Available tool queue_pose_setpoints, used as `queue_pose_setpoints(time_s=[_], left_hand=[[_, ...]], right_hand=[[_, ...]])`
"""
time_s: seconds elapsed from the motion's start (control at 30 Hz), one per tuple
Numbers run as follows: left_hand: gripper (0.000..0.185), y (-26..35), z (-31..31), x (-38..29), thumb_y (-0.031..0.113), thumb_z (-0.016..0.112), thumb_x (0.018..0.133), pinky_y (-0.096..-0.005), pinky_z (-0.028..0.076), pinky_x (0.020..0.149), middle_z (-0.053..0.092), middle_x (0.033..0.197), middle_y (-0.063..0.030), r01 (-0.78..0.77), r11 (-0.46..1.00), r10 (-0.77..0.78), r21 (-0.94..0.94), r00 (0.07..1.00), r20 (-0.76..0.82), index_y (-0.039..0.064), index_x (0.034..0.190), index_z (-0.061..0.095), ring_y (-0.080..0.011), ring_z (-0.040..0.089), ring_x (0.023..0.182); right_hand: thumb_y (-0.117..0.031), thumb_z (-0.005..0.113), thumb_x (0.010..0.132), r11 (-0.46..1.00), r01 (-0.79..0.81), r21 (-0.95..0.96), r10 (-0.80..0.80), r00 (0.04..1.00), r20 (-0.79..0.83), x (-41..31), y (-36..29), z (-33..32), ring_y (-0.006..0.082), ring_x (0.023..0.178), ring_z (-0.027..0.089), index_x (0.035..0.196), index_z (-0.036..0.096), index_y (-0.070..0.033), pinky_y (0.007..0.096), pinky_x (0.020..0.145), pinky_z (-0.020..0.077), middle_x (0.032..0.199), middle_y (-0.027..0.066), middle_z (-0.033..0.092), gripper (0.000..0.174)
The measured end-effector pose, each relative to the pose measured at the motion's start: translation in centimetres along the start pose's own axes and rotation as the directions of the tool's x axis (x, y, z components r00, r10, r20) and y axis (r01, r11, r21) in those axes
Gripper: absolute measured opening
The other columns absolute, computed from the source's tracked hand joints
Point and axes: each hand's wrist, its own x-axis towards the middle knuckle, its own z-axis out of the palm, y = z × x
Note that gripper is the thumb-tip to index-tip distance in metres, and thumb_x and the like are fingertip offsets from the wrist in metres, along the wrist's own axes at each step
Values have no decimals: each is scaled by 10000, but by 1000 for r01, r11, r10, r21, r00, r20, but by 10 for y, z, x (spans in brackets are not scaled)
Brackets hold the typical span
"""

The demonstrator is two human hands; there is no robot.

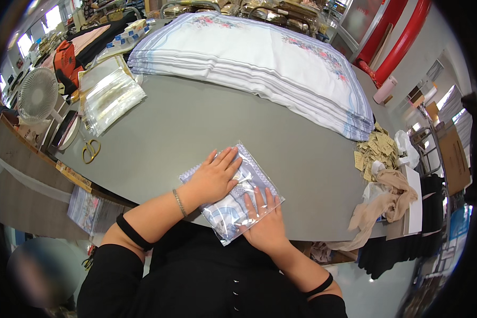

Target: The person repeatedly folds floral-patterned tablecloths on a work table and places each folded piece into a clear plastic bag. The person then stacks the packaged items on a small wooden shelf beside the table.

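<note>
A folded lavender and white printed cloth (226, 208) lies in a clear plastic bag (276, 194) at the table's front edge. My left hand (214, 175) rests flat on top of the bag, palm down. The fingers of my right hand (264, 226) show through the clear film at the bag's lower right edge, spread over the cloth. The film's edge crosses the back of that hand. Beyond my hands, a wide stack of white floral cloths (242, 59) with lavender borders lies across the table.
Clear plastic bags (113, 97), gold-handled scissors (90, 151) and a white fan (38, 95) are on the left. At right are a pile of tags (375, 149), beige fabric (397, 194) and a white box (414, 202). The grey table (163, 127) has a curved-looking front edge.
</note>
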Motion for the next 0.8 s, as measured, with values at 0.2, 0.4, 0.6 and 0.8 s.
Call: queue_pose_setpoints(time_s=[0.2,0.4,0.6,0.8], left_hand=[[592,17,-3,2,366,494,930,-503,195,1142,345,1484,-195,-144,960,167,-239,983,81,30,1407,397,-313,293,1402],[610,25,-4,2,403,465,937,-509,168,1147,306,1508,-196,-108,988,122,-109,983,134,53,1429,379,-312,262,1417],[666,41,0,4,407,487,923,-522,195,1135,307,1510,-184,-79,980,97,-183,991,91,33,1450,326,-309,288,1407],[611,45,-2,6,385,445,953,-493,153,1158,290,1527,-153,-97,995,102,-38,982,158,55,1455,335,-282,229,1434]], right_hand=[[-502,710,732,991,131,-40,-129,991,43,21,19,5,473,1342,291,1343,479,2,600,1087,229,1394,269,398,825],[-501,679,762,991,-135,-25,136,987,82,14,8,3,439,1385,237,1364,422,67,608,1110,170,1438,263,358,867],[-447,680,763,999,-22,-45,27,993,114,28,29,5,368,1401,254,1381,421,25,614,1108,161,1433,172,411,819],[-104,644,785,965,-147,217,171,981,-95,-2,50,9,381,1207,484,1233,525,44,465,1010,397,1307,213,508,486]])
